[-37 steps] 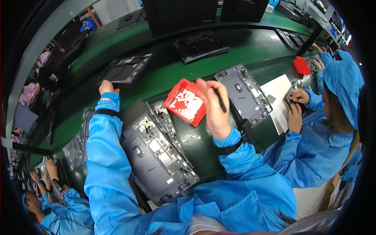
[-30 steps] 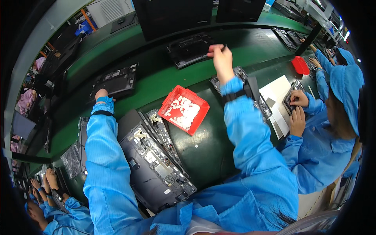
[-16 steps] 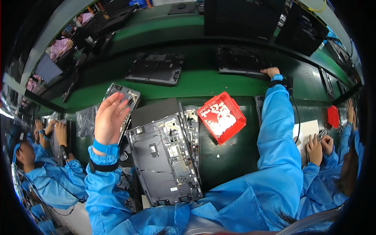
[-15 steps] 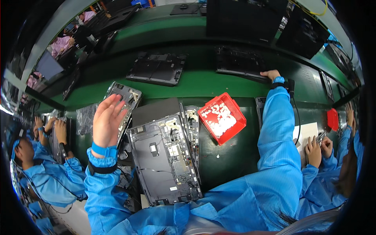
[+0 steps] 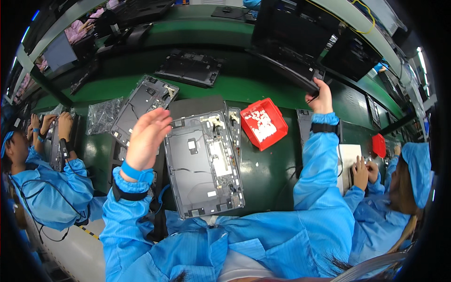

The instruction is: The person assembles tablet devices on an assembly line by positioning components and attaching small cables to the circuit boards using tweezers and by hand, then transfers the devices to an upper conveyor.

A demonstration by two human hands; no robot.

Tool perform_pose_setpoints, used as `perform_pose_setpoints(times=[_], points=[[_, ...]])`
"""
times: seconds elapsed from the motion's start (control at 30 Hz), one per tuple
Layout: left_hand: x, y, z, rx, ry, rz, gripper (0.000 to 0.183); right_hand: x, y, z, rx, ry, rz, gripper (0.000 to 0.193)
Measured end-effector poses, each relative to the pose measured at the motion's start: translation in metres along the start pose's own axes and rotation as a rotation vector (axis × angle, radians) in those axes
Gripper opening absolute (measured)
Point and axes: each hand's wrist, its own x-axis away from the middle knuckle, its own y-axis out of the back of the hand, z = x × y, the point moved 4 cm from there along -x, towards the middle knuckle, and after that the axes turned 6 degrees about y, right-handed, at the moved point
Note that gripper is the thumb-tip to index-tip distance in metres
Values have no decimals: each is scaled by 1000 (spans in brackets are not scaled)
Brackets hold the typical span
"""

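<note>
My right hand [image 5: 322,101], arm stretched forward, grips the near right corner of a dark open laptop base [image 5: 293,69] at the far right, tilted up from the green belt. Over the left edge of another opened laptop base [image 5: 185,181] hovers my left hand [image 5: 146,140], fingers extended and nothing in them. That base lies before me with its inside parts and thin cables showing. Beneath its right side another laptop part [image 5: 235,123] peeks out. Beyond my left hand rests one more opened laptop base [image 5: 141,101], set at an angle.
A red bin [image 5: 282,126] of small white pieces stands right of centre. Another laptop base [image 5: 192,69] lies on the far green belt [image 5: 235,87]. Clear plastic wrap [image 5: 102,117] sits at left. Co-workers in blue sit on both sides; dark monitors hang at the back right.
My right hand has taken a firmer grip on the far laptop base and lifted its near corner. My left hand has shifted right and down. The whole view has tilted a little.
</note>
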Motion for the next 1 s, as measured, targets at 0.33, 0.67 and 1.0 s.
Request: perform_pose_setpoints(times=[0.33,0.67,1.0], points=[[1,-54,33,267,8,25,28,314,-30,-113,-122,-98,231,28],[-21,33,43,-708,-195,-92,27,387,-30,-166,147,-748,833,20],[45,-93,39,-1152,-960,342,26,343,-14,-86,181,-112,1029,6]])
